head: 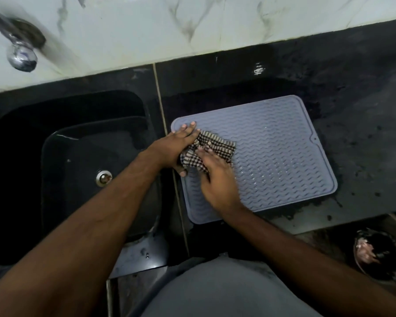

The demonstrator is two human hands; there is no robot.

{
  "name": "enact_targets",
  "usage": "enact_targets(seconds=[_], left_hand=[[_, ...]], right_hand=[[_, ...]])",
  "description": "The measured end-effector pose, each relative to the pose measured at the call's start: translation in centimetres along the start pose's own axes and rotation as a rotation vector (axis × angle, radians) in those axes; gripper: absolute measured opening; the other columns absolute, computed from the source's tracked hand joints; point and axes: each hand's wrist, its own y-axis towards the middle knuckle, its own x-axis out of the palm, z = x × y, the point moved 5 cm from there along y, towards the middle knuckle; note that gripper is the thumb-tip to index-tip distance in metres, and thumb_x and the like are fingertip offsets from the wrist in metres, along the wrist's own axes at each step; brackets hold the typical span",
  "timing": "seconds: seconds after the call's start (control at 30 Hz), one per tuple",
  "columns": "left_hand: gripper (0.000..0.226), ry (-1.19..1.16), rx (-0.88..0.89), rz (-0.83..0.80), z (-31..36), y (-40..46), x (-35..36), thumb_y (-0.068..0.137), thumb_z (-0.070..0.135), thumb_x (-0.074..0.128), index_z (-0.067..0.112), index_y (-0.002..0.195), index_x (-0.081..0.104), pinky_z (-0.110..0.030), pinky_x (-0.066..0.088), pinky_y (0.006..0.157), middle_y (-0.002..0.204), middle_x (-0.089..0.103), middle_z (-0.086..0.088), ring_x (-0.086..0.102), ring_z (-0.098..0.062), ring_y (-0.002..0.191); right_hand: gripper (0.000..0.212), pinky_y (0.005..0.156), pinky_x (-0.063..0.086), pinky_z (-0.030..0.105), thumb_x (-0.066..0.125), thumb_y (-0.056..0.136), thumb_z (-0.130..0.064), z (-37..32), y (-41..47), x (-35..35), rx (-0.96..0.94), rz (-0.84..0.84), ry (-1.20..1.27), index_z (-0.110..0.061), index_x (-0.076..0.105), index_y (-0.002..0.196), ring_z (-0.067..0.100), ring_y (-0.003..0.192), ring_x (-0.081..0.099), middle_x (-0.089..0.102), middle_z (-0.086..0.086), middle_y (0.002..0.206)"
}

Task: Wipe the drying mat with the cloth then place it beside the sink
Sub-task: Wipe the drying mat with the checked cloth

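A grey-blue ribbed drying mat [272, 156] lies flat on the black counter, just right of the sink [62, 156]. A brown-and-white checked cloth [212, 145] sits bunched on the mat's left part. My right hand [217, 179] lies on the cloth with its fingers stretched over it, pressing it onto the mat. My left hand [174, 147] rests at the mat's near-left corner with straight fingers on the mat, touching the cloth's left edge; its thumb shows below the cloth.
A chrome tap [21, 51] juts from the marble-patterned wall above the sink, which has a drain [103, 177] in its floor. The black counter [364, 133] runs on to the right of the mat. A round dark object [377, 255] sits below the counter's front edge.
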Motion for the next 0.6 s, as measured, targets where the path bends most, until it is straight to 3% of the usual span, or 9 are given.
enact_targets(seconds=[0.07, 0.2, 0.3, 0.4, 0.47, 0.53, 0.6], left_hand=[[0.145, -0.071, 0.017, 0.009, -0.4, -0.2, 0.0, 0.057, 0.034, 0.097, 0.011, 0.16, -0.003, -0.039, -0.003, 0.122, 0.166, -0.014, -0.008, -0.014, -0.022, 0.153], [0.128, -0.004, 0.049, 0.03, -0.5, 0.0, -0.2, 0.075, 0.035, 0.086, 0.009, 0.159, -0.007, -0.044, 0.003, 0.126, 0.166, -0.016, -0.009, -0.012, -0.022, 0.153], [0.138, 0.061, 0.039, -0.009, -0.5, 0.4, -0.2, 0.066, 0.031, 0.091, 0.009, 0.158, -0.01, -0.04, 0.002, 0.126, 0.166, -0.018, -0.01, -0.014, -0.025, 0.153], [0.152, 0.133, -0.016, -0.08, 0.0, 0.9, -0.1, 0.058, 0.04, 0.095, 0.009, 0.157, -0.016, -0.04, -0.001, 0.125, 0.164, -0.024, -0.01, -0.019, -0.027, 0.152], [0.154, 0.177, -0.054, -0.108, 0.4, 1.1, 0.1, 0.057, 0.04, 0.096, 0.009, 0.156, -0.019, -0.043, 0.0, 0.126, 0.163, -0.027, -0.012, -0.02, -0.029, 0.152], [0.156, 0.199, -0.09, -0.121, 0.6, 1.1, 0.2, 0.057, 0.039, 0.096, 0.009, 0.155, -0.022, -0.044, 0.002, 0.126, 0.163, -0.029, -0.012, -0.02, -0.029, 0.152], [0.158, 0.201, -0.12, -0.131, 0.7, 1.0, 0.1, 0.055, 0.038, 0.097, 0.009, 0.155, -0.022, -0.043, 0.002, 0.126, 0.162, -0.03, -0.011, -0.021, -0.029, 0.152]], right_hand=[[0.053, 0.118, 0.029, 0.038, 0.053, 0.092, -0.024, -0.2, 1.0, -0.1, -0.078, -0.007, -0.092, -0.021, 0.05, 0.145, 0.014, 0.145, 0.034, 0.05, -0.006, 0.15], [0.062, 0.119, 0.018, 0.047, 0.051, 0.092, -0.045, 0.8, 0.7, 2.0, -0.33, -0.286, -0.46, -0.028, 0.04, 0.151, 0.021, 0.153, 0.014, 0.028, -0.005, 0.163], [0.065, 0.118, 0.021, 0.049, 0.053, 0.093, -0.04, 2.6, 0.4, 1.1, -0.528, -0.42, -0.53, -0.033, 0.032, 0.154, 0.02, 0.153, 0.016, 0.023, -0.008, 0.165], [0.063, 0.12, 0.019, 0.046, 0.053, 0.091, -0.026, 4.3, 1.0, -1.8, -0.717, -0.653, -0.545, -0.039, 0.037, 0.151, 0.014, 0.151, 0.02, 0.025, -0.013, 0.162], [0.057, 0.12, 0.022, 0.042, 0.049, 0.091, -0.021, 5.1, 2.1, -4.0, -0.722, -0.727, -0.533, -0.041, 0.047, 0.145, 0.009, 0.148, 0.029, 0.035, -0.017, 0.157], [0.052, 0.115, 0.031, 0.042, 0.052, 0.088, -0.019, 4.9, 3.5, -5.1, -0.633, -0.621, -0.484, -0.036, 0.055, 0.137, 0.013, 0.138, 0.046, 0.053, -0.01, 0.146], [0.051, 0.114, 0.036, 0.046, 0.055, 0.089, -0.02, 3.7, 3.7, -4.1, -0.45, -0.48, -0.341, -0.029, 0.056, 0.139, 0.019, 0.132, 0.051, 0.059, -0.002, 0.141]])
